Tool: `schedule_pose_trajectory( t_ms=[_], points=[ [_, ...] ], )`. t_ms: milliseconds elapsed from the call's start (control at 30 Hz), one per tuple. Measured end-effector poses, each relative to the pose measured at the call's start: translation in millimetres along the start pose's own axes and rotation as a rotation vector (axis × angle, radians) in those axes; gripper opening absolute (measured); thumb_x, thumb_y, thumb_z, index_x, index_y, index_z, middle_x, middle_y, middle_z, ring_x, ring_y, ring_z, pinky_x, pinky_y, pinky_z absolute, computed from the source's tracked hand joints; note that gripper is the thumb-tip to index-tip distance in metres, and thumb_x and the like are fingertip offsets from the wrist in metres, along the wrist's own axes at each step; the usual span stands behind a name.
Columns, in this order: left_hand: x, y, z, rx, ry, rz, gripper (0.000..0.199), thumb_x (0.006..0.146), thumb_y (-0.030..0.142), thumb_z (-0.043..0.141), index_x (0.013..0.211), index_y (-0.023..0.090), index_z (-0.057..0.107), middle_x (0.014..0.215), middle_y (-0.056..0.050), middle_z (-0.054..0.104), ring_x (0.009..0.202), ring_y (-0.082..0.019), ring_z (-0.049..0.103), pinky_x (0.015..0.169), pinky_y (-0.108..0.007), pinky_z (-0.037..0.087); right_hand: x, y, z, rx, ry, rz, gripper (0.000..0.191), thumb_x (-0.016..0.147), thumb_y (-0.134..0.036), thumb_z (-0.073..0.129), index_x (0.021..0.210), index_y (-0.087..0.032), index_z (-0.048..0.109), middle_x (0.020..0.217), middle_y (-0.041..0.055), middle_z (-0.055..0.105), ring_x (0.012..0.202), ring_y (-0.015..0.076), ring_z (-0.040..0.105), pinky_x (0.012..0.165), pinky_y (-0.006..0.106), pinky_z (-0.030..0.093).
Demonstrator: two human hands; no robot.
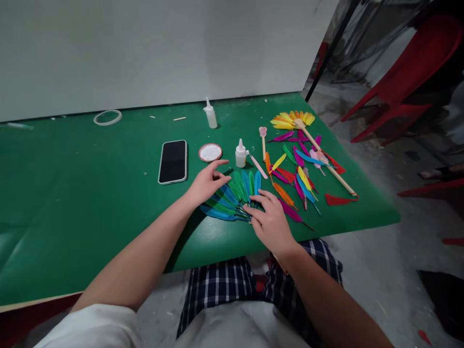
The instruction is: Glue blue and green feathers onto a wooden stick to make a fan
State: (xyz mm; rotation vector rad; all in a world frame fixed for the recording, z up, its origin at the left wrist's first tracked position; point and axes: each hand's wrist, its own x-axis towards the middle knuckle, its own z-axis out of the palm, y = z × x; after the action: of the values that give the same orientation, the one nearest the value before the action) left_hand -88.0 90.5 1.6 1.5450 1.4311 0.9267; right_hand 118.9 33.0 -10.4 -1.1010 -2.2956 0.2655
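A fan of blue and green feathers (232,195) lies spread on the table in front of me. My left hand (207,184) is over its upper left edge, thumb and index finger apart, with nothing visible between them. On the fan's right side rests my right hand (268,218). Its fingers are spread, and one fingertip touches the quills where they come together. The right hand partly covers the fan's base. Just beyond the fan stands a small white glue bottle (240,155), upright with its nozzle bare.
Loose colored feathers (284,194) lie to the right, near a finished yellow feather fan (294,120) with a wooden handle and red tassels. Behind are a phone (173,162), a round red-rimmed dish (210,152), another glue bottle (210,116) and a tape ring (108,117).
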Motion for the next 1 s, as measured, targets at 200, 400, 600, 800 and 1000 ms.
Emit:
schedule_pose_trajectory(
  t_ms=[200,400,600,800,1000],
  points=[
    [-0.1,0.7,-0.3,0.040,0.038,0.005,0.042,0.077,0.033,0.050,0.115,0.018,0.046,0.056,0.004,0.052,0.049,-0.008,0.045,0.049,-0.019,0.033,-0.1,0.0,-0.4,-0.007,0.001,0.003,0.031,0.076,-0.010,0.043,0.093,-0.023,0.066,0.104,0.0079,0.058,0.112,0.0258,0.040,0.088,0.046,0.041],
    [-0.3,2.3,-2.8,0.009,0.109,-0.055,0.040,0.080,0.035,0.044,0.116,0.018,0.047,0.065,-0.001,0.061,0.061,-0.013,0.056,0.054,-0.022,0.041,-1.0,1.0,0.8,-0.011,0.005,-0.006,0.031,0.075,-0.010,0.044,0.093,-0.022,0.066,0.104,0.0078,0.057,0.112,0.0257,0.040,0.088,0.046,0.041],
    [-0.6,2.9,-9.3,-0.054,0.162,-0.149,0.041,0.079,0.038,0.045,0.115,0.019,0.046,0.069,-0.003,0.063,0.059,-0.012,0.056,0.046,-0.019,0.040,-1.5,1.1,0.3,-0.015,-0.018,0.000,0.030,0.076,-0.011,0.045,0.095,-0.021,0.066,0.106,0.0079,0.057,0.113,0.0256,0.038,0.090,0.044,0.039],
    [-3.6,2.5,-4.2,-0.003,0.040,-0.035,0.047,0.072,0.031,0.057,0.116,0.018,0.045,0.062,0.001,0.058,0.055,-0.009,0.050,0.054,-0.020,0.038,-1.3,1.4,0.5,-0.013,-0.010,0.006,0.031,0.076,-0.011,0.044,0.095,-0.022,0.065,0.105,0.0068,0.057,0.113,0.0255,0.039,0.090,0.045,0.039],
    [-3.8,3.7,0.4,0.014,-0.002,0.024,0.050,0.070,0.023,0.059,0.118,0.018,0.044,0.061,0.004,0.052,0.054,-0.008,0.047,0.057,-0.021,0.037,-1.9,2.2,0.4,0.041,0.000,0.017,0.031,0.076,-0.011,0.045,0.096,-0.023,0.065,0.105,0.0069,0.057,0.114,0.0251,0.039,0.091,0.045,0.039]
  ],
)
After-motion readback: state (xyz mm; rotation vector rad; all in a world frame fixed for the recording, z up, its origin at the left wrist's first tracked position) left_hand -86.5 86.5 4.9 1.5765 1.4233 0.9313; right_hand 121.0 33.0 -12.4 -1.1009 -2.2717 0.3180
